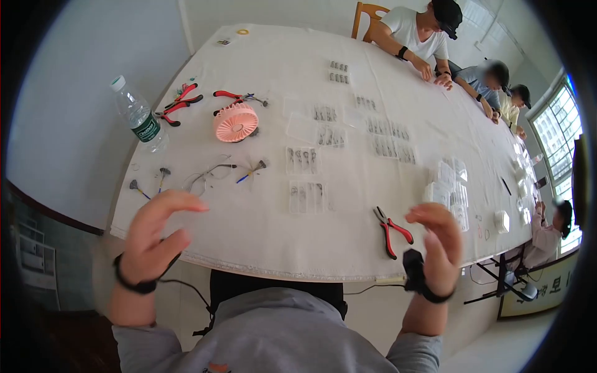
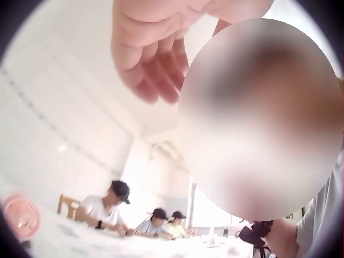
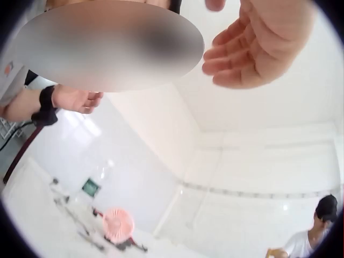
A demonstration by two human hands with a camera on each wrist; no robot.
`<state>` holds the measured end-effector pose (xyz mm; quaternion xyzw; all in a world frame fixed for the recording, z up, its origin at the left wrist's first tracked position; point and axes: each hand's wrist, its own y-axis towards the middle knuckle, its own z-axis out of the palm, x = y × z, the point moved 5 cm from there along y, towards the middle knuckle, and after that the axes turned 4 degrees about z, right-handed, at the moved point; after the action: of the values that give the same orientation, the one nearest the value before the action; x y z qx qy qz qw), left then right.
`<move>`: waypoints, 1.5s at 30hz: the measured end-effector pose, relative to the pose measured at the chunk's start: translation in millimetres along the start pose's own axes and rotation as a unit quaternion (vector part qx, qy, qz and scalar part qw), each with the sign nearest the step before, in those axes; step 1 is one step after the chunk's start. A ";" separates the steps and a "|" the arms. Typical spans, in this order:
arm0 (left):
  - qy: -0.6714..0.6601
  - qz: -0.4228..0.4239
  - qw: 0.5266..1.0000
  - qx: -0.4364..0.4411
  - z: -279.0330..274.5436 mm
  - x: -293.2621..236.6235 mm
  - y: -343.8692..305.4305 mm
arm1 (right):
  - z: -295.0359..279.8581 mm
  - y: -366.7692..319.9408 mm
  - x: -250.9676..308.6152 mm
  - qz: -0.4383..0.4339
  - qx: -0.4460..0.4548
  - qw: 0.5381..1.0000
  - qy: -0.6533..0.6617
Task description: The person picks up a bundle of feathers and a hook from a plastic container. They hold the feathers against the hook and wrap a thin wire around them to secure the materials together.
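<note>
The left hand (image 1: 151, 244) and right hand (image 1: 444, 256) were held empty, fingers and thumbs apart, seemingly ready; red-handled pliers (image 1: 387, 225) perhaps needed to be reached.

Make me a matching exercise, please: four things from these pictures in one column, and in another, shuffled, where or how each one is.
Column one
1. Red-handled metal pliers nearest the person
2. Clear plastic bottle with a green label
3. Round pink ribbed fan
4. The person's bare right hand

Column two, as the head view shows it
A. Raised, fingers bent, holding nothing
B. On the left half of the white-covered table, right of the bottle
C. Lying just left of the right hand
D. Standing at the table's left edge

Pairs: 1-C, 2-D, 3-B, 4-A
</note>
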<state>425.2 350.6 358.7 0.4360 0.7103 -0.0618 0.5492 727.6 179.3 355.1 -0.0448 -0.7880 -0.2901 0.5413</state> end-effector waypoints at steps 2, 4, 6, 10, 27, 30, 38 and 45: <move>0.044 -0.037 0.998 0.017 12.3 36.3 15.0 | 16.5 13.2 -31.1 0.142 0.016 0.986 0.083; 0.072 -0.060 0.995 0.029 21.1 63.6 28.3 | 35.8 19.0 -59.7 0.189 0.043 0.969 0.154; 0.107 -0.063 0.992 0.026 25.8 83.1 36.7 | 48.3 21.5 -72.3 0.171 0.034 0.978 0.113; 0.159 -0.037 0.985 -0.053 10.9 101.5 42.9 | 39.9 25.9 -89.4 0.123 0.009 0.992 0.037; 0.124 -0.023 0.991 0.035 86.3 127.9 44.9 | 65.9 15.9 -121.7 0.133 0.021 0.990 0.031; 0.114 -0.058 0.989 0.073 86.0 131.2 43.1 | 74.5 11.1 -123.1 0.206 0.050 0.961 0.178; -0.537 -0.305 0.782 -0.091 93.8 170.5 23.5 | 101.2 1.7 -138.4 0.280 0.024 0.891 0.358; -0.509 -0.284 0.806 -0.105 98.7 175.4 16.4 | 120.8 -4.6 -146.9 0.306 0.059 0.875 0.371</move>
<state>505.2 401.4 180.4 0.0601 0.4232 -0.3534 0.8321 686.2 272.3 194.4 -0.1406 -0.4918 -0.0578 0.8573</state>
